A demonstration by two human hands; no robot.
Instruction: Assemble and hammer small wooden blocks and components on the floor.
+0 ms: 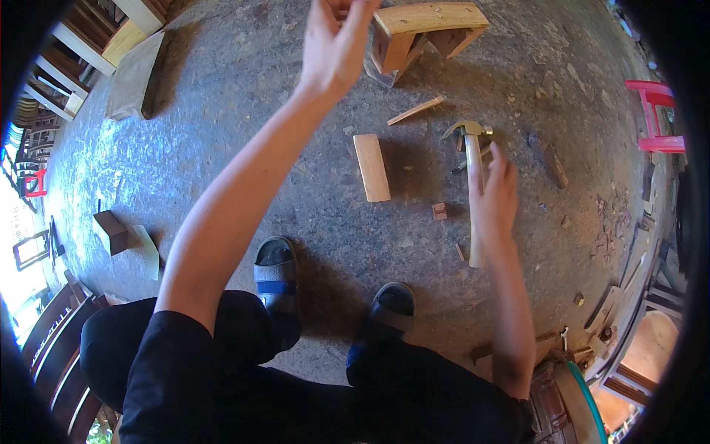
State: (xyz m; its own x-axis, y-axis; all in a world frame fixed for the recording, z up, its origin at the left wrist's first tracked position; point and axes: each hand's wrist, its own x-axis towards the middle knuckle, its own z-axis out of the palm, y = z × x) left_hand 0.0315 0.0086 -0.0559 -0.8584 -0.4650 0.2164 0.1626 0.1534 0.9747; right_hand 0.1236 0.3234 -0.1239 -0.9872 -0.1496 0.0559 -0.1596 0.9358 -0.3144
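Note:
My left hand (337, 41) reaches up to the top edge, beside a small wooden stool-like assembly (425, 21); its fingers curl, and what they hold is cut off or hidden. My right hand (495, 192) touches the pale handle of a claw hammer (473, 244), its fingers loosely apart. A dark stick (455, 169) lies under the hammer. A pale wooden block (371, 166), a thin slat (414, 110) and a small wooden offcut (439, 211) lie nearby.
A dark wood piece (547, 159) lies right of the hammer. A pink plastic stool (658, 115) stands at right. A board (135, 74) and dark block (111, 233) lie left. My sandalled feet (274, 266) are on the concrete floor, with furniture (55, 348) around the rim.

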